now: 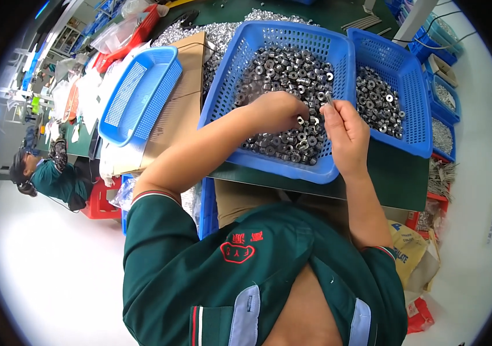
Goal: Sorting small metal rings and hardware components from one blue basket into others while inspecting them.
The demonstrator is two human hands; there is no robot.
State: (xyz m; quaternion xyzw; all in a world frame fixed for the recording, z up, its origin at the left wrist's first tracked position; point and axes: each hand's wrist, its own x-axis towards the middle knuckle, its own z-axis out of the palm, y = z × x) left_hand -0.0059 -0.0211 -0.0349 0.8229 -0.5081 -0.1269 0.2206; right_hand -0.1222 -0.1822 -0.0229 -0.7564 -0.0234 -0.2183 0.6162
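In front of me stands a large blue perforated basket (pixel 345 69) with many small metal rings (pixel 292 72), dark and silvery, with holes through them. My left hand (pixel 280 111) is over its middle, fingers curled and bunched just above the rings. What its fingertips hold, if anything, is hidden and blurred. At the basket's right side my right hand (pixel 347 135) is closed, thumb and forefinger pinching a short thin metal rod (pixel 329 99) that sticks up from the grip. The two hands are close together but apart.
A second blue basket (pixel 416 109) of similar rings adjoins on the right. A smaller blue basket (pixel 162 95) lies left on cardboard (pixel 168 124). Silvery parts (pixel 217 37) heap behind on the green table (pixel 396 179). Another person (pixel 55 173) sits far left.
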